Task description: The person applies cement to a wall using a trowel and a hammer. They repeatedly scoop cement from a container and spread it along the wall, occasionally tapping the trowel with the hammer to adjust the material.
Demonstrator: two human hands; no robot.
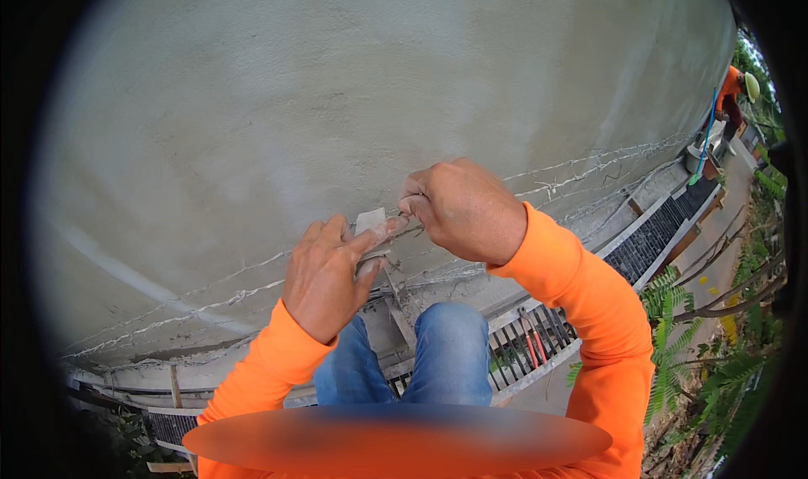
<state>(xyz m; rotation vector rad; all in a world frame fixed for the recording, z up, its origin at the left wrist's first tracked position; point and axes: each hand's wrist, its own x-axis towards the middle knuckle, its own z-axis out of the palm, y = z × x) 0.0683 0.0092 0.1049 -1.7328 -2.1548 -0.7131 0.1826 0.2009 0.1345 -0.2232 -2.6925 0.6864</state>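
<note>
My left hand (330,273) grips around a small pale block (370,223) at the top of a narrow concrete-coloured post (401,315), its index finger reaching toward my right hand. Just to the right, my right hand (461,205) is pinched on something small and dark that I cannot make out, at the line of barbed wire (572,178). The wire strands run slanting along the grey plastered wall (379,83), close in front of it. Both forearms have orange sleeves, and my jeans-clad knees (446,344) are below my hands.
Below are a concrete ledge and slotted grating (530,344) holding red-handled tools. At right, a paved path (720,252) runs beside ferns (673,327) and branches. Farther along the wall, a person in orange and a pale hat (730,92) works by a blue pole (707,134) and bucket.
</note>
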